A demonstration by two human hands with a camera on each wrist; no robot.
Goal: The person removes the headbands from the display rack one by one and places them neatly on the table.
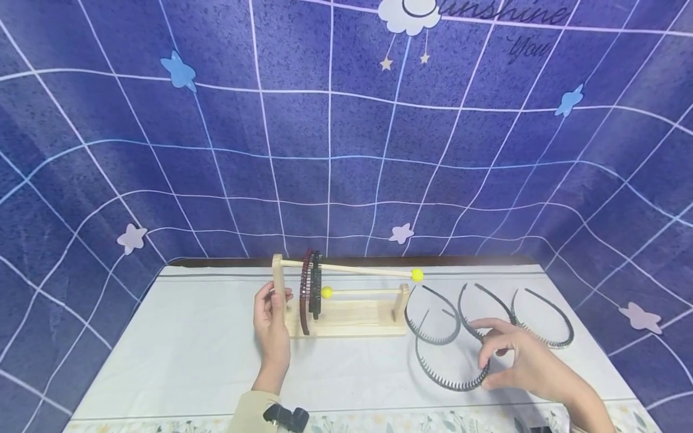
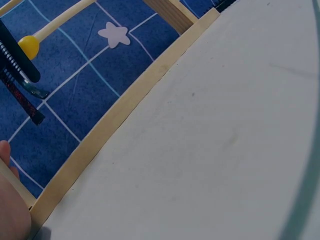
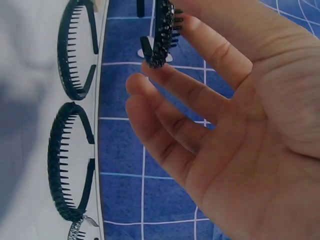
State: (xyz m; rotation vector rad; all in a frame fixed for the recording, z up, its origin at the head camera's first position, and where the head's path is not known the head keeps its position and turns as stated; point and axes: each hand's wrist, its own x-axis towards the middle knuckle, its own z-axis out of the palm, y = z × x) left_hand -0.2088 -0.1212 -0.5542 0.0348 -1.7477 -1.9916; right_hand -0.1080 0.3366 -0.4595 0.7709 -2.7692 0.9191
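My left hand [image 1: 272,331] grips the left post of a wooden stand [image 1: 352,331]; part of that hand [image 2: 12,210] shows at the lower left of the left wrist view. On the stand's upper rod [image 1: 363,270] hang a dark red toothed headband [image 1: 305,300] and black ones [image 1: 316,288] beside it. Over the right side of the table, my right hand [image 1: 522,364] pinches a black toothed headband [image 1: 452,385] between thumb and fingers. In the right wrist view this headband [image 3: 162,37] is at the top, the hand's other fingers [image 3: 175,115] spread below it.
Several dark headbands [image 1: 433,341] lie at the table's right side, partly behind my right hand. Yellow balls cap the upper rod's right end [image 1: 417,275] and the lower rod's left end [image 1: 327,292]. Behind the white table [image 1: 178,349] hangs a blue patterned cloth [image 1: 357,180].
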